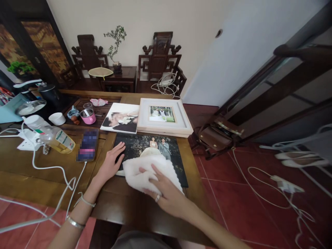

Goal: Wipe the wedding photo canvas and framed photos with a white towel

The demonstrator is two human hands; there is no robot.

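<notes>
Your right hand (168, 195) is holding a white cloth (136, 167) in its fingers, covering a photo's (133, 144) lower part on the counter (124, 207); your left hand (111, 163) is lying flat, fingers slightly spread. Wiping seems underway; what's left isn't showing.

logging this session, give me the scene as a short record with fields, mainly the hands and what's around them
left hand: resting on the left edge of the dark photo panel
right hand: on the white cloth; grip closure unclear
cloth position: over the panel's lower part
beyond panel: framed photo, smaller picture to its left
left of panel: phone, bottle
surface: wooden table
</notes>
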